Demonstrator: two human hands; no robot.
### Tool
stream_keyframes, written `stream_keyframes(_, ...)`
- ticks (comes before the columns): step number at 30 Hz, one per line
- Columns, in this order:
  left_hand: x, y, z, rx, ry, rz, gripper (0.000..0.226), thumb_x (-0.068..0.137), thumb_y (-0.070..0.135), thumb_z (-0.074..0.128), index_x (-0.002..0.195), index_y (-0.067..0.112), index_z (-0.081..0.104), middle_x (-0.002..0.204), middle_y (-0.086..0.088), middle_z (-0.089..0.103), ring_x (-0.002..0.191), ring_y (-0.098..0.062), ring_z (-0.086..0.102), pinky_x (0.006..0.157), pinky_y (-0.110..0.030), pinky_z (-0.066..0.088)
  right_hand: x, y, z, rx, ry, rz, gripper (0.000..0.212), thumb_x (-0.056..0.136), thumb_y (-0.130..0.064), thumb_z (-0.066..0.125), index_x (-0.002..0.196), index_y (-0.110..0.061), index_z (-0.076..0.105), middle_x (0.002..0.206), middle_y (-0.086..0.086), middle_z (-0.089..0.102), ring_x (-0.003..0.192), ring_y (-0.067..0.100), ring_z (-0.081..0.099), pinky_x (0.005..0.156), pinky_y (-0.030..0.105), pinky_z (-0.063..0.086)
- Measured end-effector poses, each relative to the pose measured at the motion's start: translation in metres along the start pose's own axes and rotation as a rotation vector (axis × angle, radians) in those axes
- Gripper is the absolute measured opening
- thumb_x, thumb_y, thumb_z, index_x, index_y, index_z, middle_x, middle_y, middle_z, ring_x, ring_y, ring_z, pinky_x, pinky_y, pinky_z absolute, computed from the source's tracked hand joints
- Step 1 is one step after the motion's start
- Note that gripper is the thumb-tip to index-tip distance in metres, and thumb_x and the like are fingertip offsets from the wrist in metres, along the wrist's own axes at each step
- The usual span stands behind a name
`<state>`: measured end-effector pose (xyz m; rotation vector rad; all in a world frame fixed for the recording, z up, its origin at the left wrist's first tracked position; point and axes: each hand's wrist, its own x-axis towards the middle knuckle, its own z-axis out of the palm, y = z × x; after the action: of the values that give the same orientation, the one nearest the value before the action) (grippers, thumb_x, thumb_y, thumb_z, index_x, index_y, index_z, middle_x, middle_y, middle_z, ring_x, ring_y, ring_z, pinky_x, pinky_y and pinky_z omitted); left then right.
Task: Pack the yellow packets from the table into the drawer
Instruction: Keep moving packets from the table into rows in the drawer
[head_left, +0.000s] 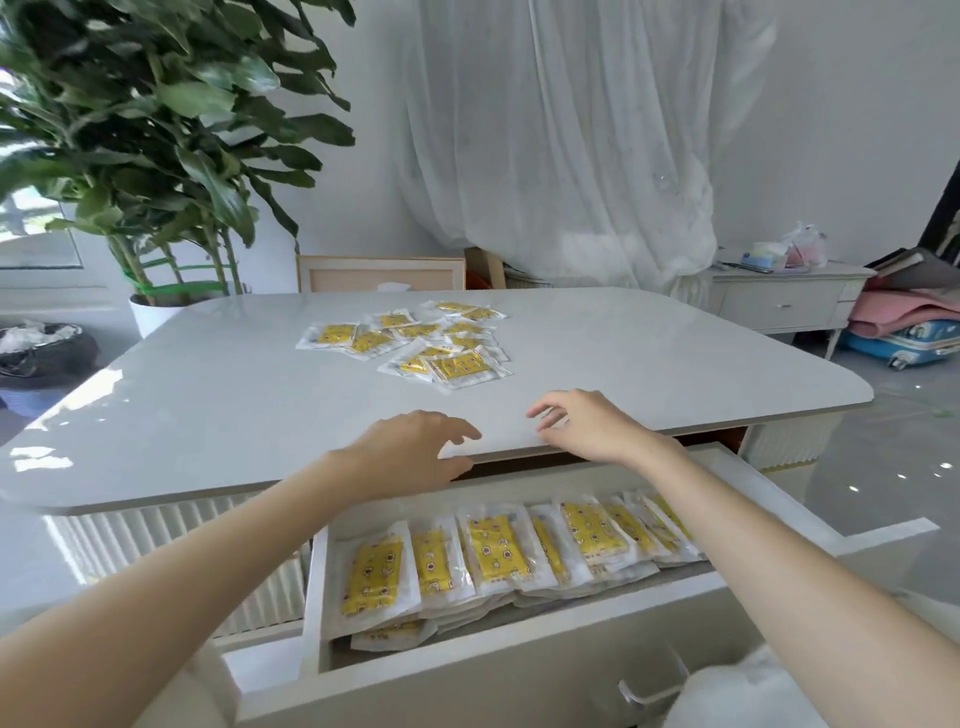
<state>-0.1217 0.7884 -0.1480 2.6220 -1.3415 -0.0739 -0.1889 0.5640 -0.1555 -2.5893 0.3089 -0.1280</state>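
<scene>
Grip: your left hand (415, 452) and right hand (587, 426) were empty, fingers loose.
Packets: flat clear-wrapped yellow packets (415, 340) lay straight ahead on the glossy white tabletop (208, 395), equally near both.

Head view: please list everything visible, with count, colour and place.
table: one, glossy white, centre
loose packets: over a dozen, yellow in clear wrap, scattered on the far tabletop
drawer: one, white, open under the table's near edge
packed packets: about eight in an overlapped row, more beneath, yellow, in the drawer
plant: one, green, white pot, back left
curtain: one, white, back wall
sideboard: one, white, back right
suitcase: one, blue, floor far right
left hand: empty, at table's near edge
right hand: empty, beside it
</scene>
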Motion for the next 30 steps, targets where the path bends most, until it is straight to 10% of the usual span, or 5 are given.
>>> stream_keyframes(6, 0.023, -0.047, -0.015, 0.019, 0.045, -0.139, 0.043, 0.096, 0.038, 0.047, 0.138, 0.031, 0.043, 0.140, 0.008, 0.048, 0.124, -0.015, 0.048, 0.103, -0.033, 0.039, 0.043, -0.017, 0.025, 0.014, 0.048, 0.023, 0.044, 0.091, -0.015, 0.053, 0.134, -0.020, 0.050, 0.139, 0.004, 0.048, 0.127, 0.020, 0.046, 0.099, 0.026, 0.036)
stream_keyframes(14, 0.078, -0.125, -0.004, 0.022, 0.100, -0.318, 0.058, 0.098, 0.040, 0.040, 0.151, 0.029, 0.018, 0.157, 0.000, 0.017, 0.143, -0.025, 0.022, 0.111, -0.045, 0.030, 0.130, -0.043, 0.064, -0.042, 0.052, 0.073, 0.060, 0.093, -0.054, 0.040, 0.148, -0.041, 0.018, 0.158, -0.007, -0.021, 0.145, 0.026, -0.022, 0.112, 0.062, -0.003)
stream_keyframes(30, 0.230, -0.254, -0.019, 0.028, 0.276, -0.483, 0.054, 0.095, 0.055, 0.030, 0.146, 0.044, 0.020, 0.158, 0.004, 0.016, 0.145, -0.024, 0.014, 0.116, -0.053, 0.015, 0.363, -0.030, 0.050, -0.144, 0.209, 0.128, 0.054, 0.094, -0.055, 0.031, 0.144, -0.033, 0.033, 0.158, 0.000, 0.019, 0.146, 0.026, 0.011, 0.115, 0.058, 0.010)
